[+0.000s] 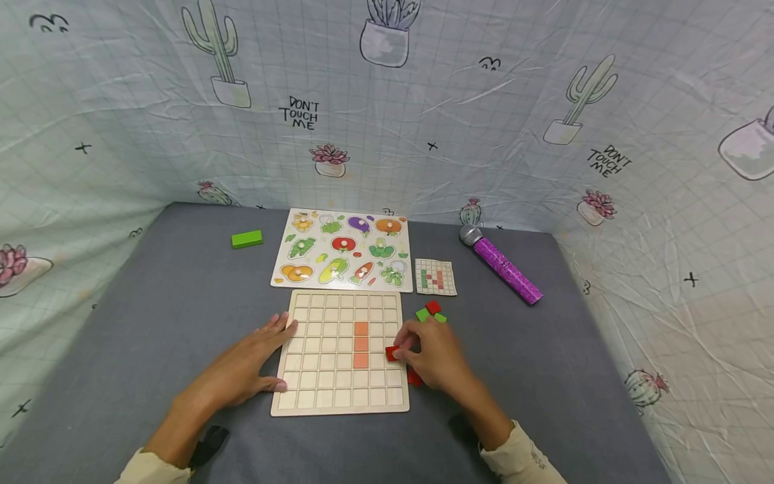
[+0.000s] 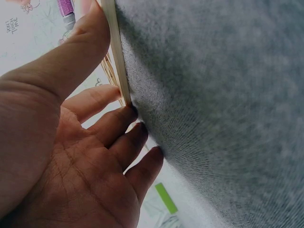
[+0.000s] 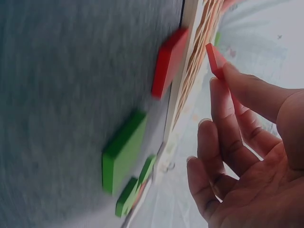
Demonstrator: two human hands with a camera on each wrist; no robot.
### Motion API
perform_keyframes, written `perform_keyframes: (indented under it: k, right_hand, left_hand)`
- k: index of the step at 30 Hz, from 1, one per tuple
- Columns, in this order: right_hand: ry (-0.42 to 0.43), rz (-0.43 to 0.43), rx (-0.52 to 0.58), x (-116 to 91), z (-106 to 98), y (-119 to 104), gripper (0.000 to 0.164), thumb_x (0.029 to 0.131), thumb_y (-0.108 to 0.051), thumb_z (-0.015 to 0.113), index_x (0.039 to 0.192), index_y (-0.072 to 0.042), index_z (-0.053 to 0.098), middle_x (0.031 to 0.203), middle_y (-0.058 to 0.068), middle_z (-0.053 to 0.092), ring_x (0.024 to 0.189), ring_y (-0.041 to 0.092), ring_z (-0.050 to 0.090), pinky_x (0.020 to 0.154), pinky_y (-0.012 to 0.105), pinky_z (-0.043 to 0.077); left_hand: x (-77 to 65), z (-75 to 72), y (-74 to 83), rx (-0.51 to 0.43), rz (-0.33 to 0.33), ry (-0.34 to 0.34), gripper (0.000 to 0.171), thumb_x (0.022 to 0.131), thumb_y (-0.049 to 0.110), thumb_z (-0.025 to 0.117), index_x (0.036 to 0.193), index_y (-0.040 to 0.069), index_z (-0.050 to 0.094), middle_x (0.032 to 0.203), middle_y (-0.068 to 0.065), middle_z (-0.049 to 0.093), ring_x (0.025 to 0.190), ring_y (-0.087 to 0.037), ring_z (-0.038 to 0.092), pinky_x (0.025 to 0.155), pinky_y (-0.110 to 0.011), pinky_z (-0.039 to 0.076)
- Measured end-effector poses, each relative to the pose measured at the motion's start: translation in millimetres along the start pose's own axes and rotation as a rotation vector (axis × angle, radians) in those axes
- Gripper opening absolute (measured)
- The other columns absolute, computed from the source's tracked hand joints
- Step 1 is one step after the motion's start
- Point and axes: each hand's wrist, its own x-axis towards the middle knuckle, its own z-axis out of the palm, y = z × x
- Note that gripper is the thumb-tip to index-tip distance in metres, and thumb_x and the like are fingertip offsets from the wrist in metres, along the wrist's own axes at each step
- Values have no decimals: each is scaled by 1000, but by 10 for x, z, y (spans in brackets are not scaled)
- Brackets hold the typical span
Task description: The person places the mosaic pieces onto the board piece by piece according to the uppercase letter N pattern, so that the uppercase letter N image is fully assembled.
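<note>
A pale wooden grid board (image 1: 311, 398) lies on the grey table, with three orange-red square tiles (image 1: 361, 344) in one column. My right hand (image 1: 440, 356) pinches a red square tile (image 3: 216, 61) between thumb and fingertips over the board's right edge. My left hand (image 1: 244, 366) rests at the left edge with fingers spread; in the left wrist view its thumb (image 2: 90, 35) lies over the rim and fingertips touch the side. Beside the right hand lie a loose red tile (image 3: 170, 61) and several green tiles (image 3: 124, 154), partly hidden in the head view.
Behind the board lies a vegetable peg puzzle (image 1: 323, 254). A small pattern card (image 1: 445, 286) with coloured squares sits right of it. Farther right is a purple glittery microphone (image 1: 504, 267); a green block (image 1: 246, 239) lies at back left. A printed cloth (image 1: 375, 107) hangs behind the table.
</note>
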Motion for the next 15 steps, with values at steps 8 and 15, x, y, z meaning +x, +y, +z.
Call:
perform_keyframes:
  k: [8, 15]
  right_hand:
    - [-24, -85, 36, -48, 144, -133, 17, 85, -14, 90, 82, -21, 75, 70, -14, 64, 79, 16, 57, 77, 31, 46]
    - [-25, -99, 25, -46, 246, -240, 21, 82, -14, 92, 77, -23, 74, 66, -14, 63, 75, 9, 51, 70, 26, 40]
  left_hand:
    - [-1, -5, 10, 6, 2, 1, 102, 78, 27, 93, 162, 1, 41, 171, -25, 34, 158, -48, 33, 123, -66, 34]
    - [1, -4, 20, 9, -4, -4, 102, 78, 27, 93, 162, 1, 41, 171, -25, 34, 158, -48, 34, 123, -67, 34]
